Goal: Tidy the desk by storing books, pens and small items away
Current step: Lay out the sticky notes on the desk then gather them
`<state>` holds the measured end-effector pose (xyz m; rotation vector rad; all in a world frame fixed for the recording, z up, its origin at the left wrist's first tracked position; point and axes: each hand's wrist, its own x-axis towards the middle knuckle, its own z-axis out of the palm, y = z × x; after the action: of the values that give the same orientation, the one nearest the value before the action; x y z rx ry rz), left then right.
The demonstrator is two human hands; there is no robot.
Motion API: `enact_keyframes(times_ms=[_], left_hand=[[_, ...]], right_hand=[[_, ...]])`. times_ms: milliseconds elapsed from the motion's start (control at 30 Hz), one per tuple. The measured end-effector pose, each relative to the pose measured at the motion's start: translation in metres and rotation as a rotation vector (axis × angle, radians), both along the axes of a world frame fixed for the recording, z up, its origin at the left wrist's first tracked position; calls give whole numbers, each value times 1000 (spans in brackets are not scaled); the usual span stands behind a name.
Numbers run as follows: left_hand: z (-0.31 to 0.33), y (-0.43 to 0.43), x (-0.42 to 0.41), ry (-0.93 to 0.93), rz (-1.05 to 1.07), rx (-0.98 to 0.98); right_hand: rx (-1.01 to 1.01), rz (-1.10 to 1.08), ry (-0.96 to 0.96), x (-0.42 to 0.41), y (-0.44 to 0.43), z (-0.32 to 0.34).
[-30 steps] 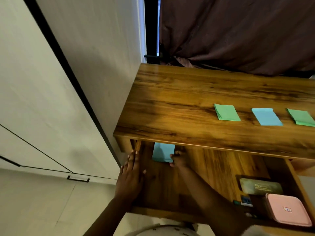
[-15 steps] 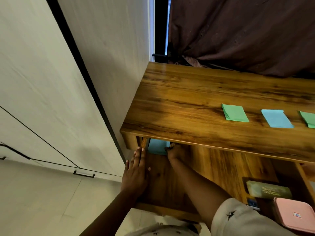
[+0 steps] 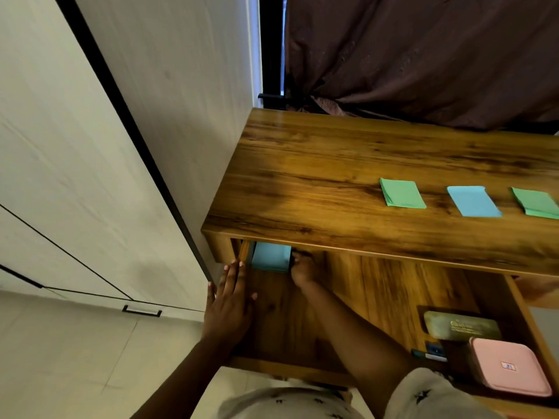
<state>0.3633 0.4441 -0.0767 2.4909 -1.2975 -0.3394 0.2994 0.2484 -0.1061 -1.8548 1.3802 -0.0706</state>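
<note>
right hand (image 3: 304,269) curled on right edge of blue note pad (image 3: 270,257), back-left corner of open drawer (image 3: 378,297) under desktop (image 3: 332,176). left hand (image 3: 230,300) flat, fingers straight, on drawer's left side.

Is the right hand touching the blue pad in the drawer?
Touching. Head view: curled fingers of the right hand meet the blue pad at its right edge, no gap.

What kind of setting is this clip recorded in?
Probably a home bedroom or study: a wooden desk with a pulled-out drawer and coloured note pads, pale built-in cupboards beside it, a dark curtain behind.
</note>
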Motion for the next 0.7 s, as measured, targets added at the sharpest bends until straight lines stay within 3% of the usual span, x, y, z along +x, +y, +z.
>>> enact_keyframes(times_ms=[100,267,400,533,700], left_hand=[[6,-1,-4,22,14,-56],[25,-50,-25,-86,-156,-157],[44,-123,-49,-81,-304,-125],[51,-201,-79,-87,-361,-25],[40,-238,-114,-147,-230,49]], right_hand=[[-68,-87,-18,-22,-8,14],[-111,-102,-345,-98,-14,44],[-318,-203,-443,-156,-43,74],[-544,-139,-205,-183,-114,99],[-617,120,116,-187,-182,102]])
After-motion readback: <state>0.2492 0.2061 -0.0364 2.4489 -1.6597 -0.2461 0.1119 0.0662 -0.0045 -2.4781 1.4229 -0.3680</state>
